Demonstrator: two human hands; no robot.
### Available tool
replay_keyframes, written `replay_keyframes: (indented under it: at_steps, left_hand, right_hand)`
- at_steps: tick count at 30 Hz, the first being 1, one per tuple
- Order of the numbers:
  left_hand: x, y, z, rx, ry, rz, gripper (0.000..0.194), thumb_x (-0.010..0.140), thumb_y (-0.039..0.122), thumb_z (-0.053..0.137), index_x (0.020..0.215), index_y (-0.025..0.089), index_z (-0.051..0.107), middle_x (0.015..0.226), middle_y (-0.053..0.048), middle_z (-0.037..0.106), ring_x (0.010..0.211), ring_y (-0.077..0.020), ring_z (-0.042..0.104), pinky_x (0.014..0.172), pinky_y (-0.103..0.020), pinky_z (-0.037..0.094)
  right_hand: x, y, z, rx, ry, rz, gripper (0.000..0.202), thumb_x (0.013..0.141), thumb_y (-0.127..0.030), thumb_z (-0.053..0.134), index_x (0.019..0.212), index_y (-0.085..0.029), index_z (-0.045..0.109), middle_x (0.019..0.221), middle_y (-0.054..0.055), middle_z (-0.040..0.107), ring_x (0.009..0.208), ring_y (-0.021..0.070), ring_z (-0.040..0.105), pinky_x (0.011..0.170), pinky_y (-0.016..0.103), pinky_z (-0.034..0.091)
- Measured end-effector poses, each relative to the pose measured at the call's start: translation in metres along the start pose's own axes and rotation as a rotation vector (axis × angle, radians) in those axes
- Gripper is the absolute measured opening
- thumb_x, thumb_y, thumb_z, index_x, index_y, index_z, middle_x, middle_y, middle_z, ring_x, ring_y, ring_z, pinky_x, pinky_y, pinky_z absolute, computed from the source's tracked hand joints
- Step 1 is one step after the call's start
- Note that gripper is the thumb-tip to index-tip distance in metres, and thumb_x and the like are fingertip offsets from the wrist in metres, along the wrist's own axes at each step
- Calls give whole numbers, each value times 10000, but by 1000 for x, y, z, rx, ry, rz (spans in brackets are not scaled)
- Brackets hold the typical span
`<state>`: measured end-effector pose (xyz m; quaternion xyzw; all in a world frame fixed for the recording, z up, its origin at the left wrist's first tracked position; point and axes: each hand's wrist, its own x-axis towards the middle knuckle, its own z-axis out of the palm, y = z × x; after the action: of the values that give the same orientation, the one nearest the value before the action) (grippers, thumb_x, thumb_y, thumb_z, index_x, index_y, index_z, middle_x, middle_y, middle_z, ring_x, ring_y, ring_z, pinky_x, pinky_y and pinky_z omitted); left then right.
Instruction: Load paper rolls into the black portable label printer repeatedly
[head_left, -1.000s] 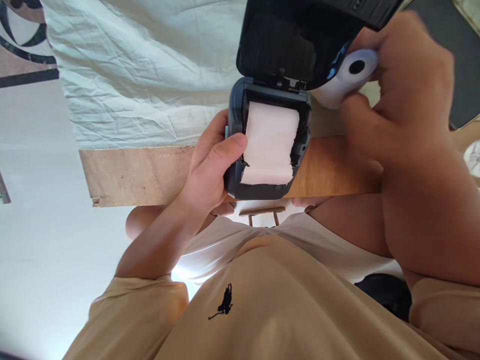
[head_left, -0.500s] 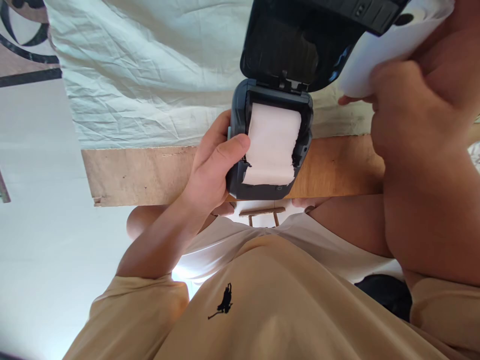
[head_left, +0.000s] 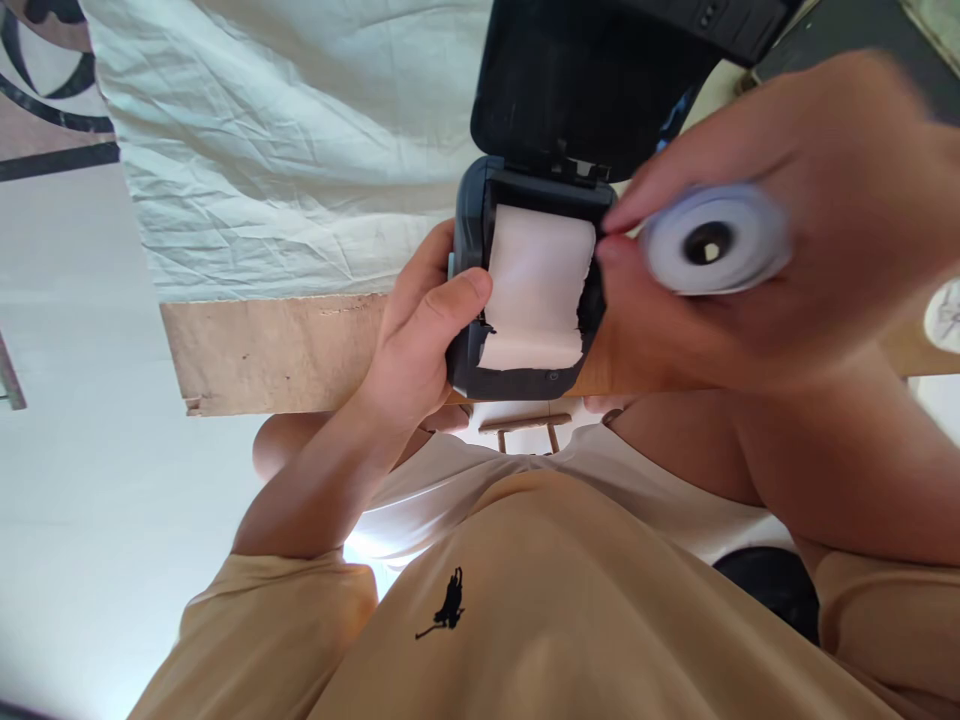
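A dark portable printer [head_left: 470,215] is tilted up at the table's front edge, its black lid [head_left: 555,90] hinged back. White paper [head_left: 540,265] with ragged side edges lies in its bay, its end over the front lip. My left hand [head_left: 412,335] grips the printer's left side, thumb on the rim beside the paper. In my right hand [head_left: 832,220], blurred by motion, is a white paper roll [head_left: 664,250], its dark core facing me. That hand's thumb and fingertip come together at the bay's right rim; whether they touch the inner paper I cannot tell.
A pale green cloth [head_left: 285,150] covers the table, leaving a bare wooden front edge [head_left: 277,350]. A dark flat object [head_left: 862,50] lies at the far right, and a white round thing [head_left: 946,315] sits by the right edge. My lap is just below the table.
My right hand has come left and turned, bringing the paper roll from the upper right to beside the printer's bay. The left hand and printer have barely shifted.
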<state>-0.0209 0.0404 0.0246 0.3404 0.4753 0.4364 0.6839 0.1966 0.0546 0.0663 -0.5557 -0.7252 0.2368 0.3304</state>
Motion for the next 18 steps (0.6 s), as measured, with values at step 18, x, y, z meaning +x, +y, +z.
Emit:
replay_keyframes:
  at_steps: [18]
  left_hand:
    - [1, 6, -11, 0, -79, 64, 711, 652, 759, 1135, 1004, 216, 839, 794, -1, 664, 674, -152, 590, 578, -288, 503]
  right_hand:
    - [0, -24, 4, -488, -204, 25, 271, 1007, -538, 620, 1183, -378, 749, 705, -3, 487, 639, 107, 272, 683, 251, 172]
